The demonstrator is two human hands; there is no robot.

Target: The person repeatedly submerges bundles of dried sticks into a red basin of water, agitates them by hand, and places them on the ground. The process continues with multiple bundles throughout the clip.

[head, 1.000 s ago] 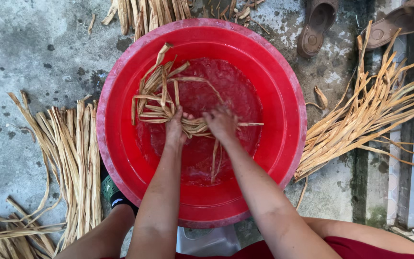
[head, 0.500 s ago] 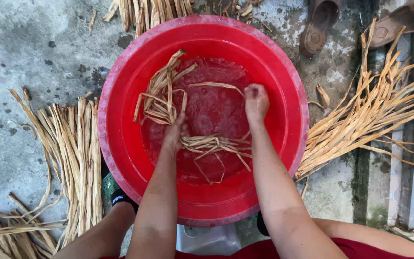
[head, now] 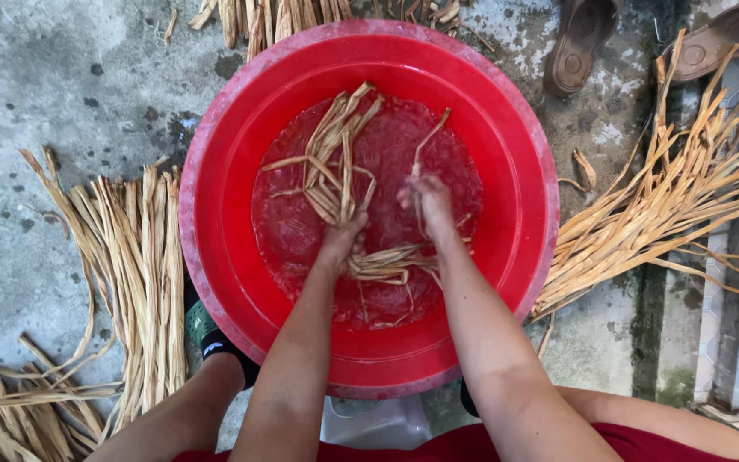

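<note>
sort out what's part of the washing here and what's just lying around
In use:
- red basin holding water
- wet strips soaking in the basin
- left hand pressing a bunch of strips down
- right hand pinching one strip

Lying about:
- dry strips on the left
- dry strips on the right
- two sandals on the concrete floor

Two bare arms with no sleeves come up from the bottom of the frame. The left hand (head: 341, 240) and right hand (head: 428, 198) wear nothing. Red clothing (head: 472, 445) shows at the bottom edge.
</note>
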